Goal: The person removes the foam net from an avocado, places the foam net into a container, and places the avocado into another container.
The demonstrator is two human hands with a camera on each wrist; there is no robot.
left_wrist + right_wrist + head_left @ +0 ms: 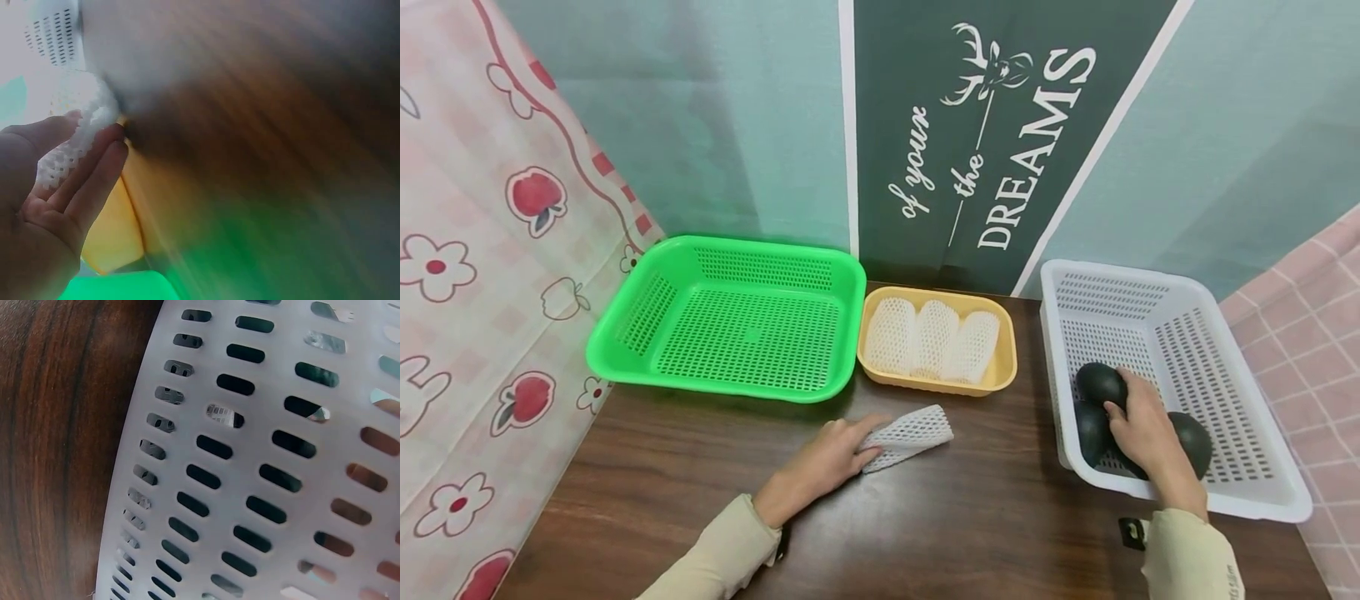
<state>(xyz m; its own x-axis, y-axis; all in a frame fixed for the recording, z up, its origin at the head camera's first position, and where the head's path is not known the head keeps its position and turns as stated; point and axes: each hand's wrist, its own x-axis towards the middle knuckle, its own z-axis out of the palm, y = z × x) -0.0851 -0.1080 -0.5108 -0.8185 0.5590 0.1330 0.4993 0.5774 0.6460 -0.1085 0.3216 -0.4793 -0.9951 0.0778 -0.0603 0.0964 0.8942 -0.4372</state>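
My left hand (pixel 831 454) holds a white foam net sleeve (pixel 913 435) just above the brown table, the sleeve's free end pointing right. In the left wrist view, thumb and fingers of the left hand (pixel 50 219) lie on either side of the sleeve (pixel 97 112). Inside the white basket (pixel 1262 400), my right hand (pixel 1146 425) grips a dark green oval fruit (pixel 1099 385) that looks like an avocado. More such fruit (pixel 1193 442) lies under and beside that hand, partly hidden. The right wrist view shows mostly the slotted basket wall (pixel 250 462), which hides the right hand's grip.
At the back left stands a green basket (pixel 752 392) with a slotted bottom. A yellow tray (pixel 1000 367) next to it holds three white foam net sleeves (pixel 936 337). Hanging cloths (pixel 700 125) border the table (pixel 985 517) at the back and sides.
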